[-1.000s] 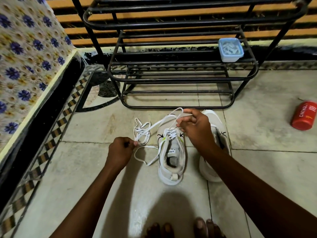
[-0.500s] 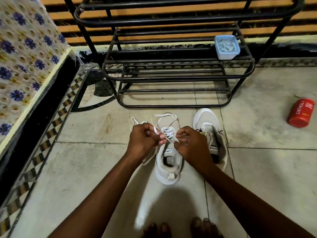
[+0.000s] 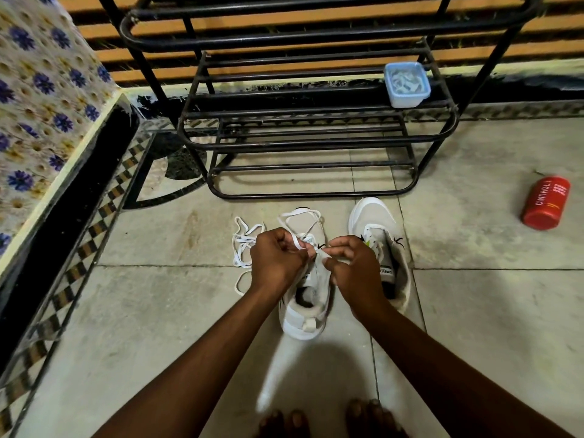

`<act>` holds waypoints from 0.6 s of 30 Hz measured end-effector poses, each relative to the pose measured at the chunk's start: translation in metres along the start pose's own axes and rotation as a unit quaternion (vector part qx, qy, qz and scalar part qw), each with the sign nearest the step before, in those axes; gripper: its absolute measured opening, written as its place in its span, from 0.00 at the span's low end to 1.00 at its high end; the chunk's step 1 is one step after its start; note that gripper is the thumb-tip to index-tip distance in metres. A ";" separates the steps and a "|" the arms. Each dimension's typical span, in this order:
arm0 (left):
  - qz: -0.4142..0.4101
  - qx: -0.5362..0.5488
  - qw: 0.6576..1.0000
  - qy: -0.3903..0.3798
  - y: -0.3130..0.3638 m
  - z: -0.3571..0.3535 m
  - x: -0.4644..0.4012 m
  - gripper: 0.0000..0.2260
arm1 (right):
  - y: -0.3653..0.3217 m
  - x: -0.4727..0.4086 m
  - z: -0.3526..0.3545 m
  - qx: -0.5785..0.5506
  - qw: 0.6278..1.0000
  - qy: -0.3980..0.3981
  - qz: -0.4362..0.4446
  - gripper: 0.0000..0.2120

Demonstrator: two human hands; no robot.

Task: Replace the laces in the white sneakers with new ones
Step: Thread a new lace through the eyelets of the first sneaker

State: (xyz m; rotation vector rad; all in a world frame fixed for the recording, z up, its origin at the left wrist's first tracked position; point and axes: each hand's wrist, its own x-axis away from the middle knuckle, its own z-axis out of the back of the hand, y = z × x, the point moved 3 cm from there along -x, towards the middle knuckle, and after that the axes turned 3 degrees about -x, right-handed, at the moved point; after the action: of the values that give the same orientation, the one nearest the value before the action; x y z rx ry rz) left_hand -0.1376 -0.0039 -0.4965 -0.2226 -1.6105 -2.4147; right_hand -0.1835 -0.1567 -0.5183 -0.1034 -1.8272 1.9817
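Observation:
Two white sneakers stand side by side on the tiled floor, toes pointing away from me. Over the left sneaker (image 3: 304, 314) my left hand (image 3: 276, 259) grips a white lace (image 3: 301, 216) that loops up over the shoe's toe. My right hand (image 3: 354, 267) pinches the same lace close to the eyelets, almost touching the left hand. The right sneaker (image 3: 376, 222) has no lace in its eyelets and its tongue is open. A loose white lace (image 3: 243, 245) lies in a tangle on the floor just left of my left hand.
A black metal shoe rack (image 3: 309, 143) stands right behind the sneakers, with a pale blue lidded box (image 3: 407, 85) on a shelf. A red can (image 3: 545, 207) lies on the floor at the right. A floral-covered bed edge (image 3: 47, 105) runs along the left. My toes (image 3: 328, 422) show at the bottom.
My left hand came in from the left with the lace and my right hand drew back from the toe. Both now meet over the left sneaker's eyelets.

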 end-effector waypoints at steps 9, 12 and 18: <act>-0.015 -0.014 1.000 0.007 -0.005 -0.003 0.000 0.11 | 0.000 0.001 -0.002 -0.041 0.999 -0.005 -0.017 0.15; -0.034 -0.022 0.999 0.009 -0.009 -0.004 0.000 0.14 | 0.000 0.000 -0.003 -0.039 0.999 -0.006 -0.022 0.15; -0.090 -0.067 0.994 0.014 -0.012 -0.006 0.002 0.15 | -0.003 0.000 -0.003 -0.042 0.999 0.009 -0.019 0.16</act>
State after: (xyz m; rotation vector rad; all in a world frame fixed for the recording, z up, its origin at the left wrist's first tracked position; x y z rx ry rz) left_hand -0.1430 -0.0057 -0.5090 -0.0675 -1.5176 -2.6515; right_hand -0.1819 -0.1535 -0.5159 -0.1096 -1.8873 1.8728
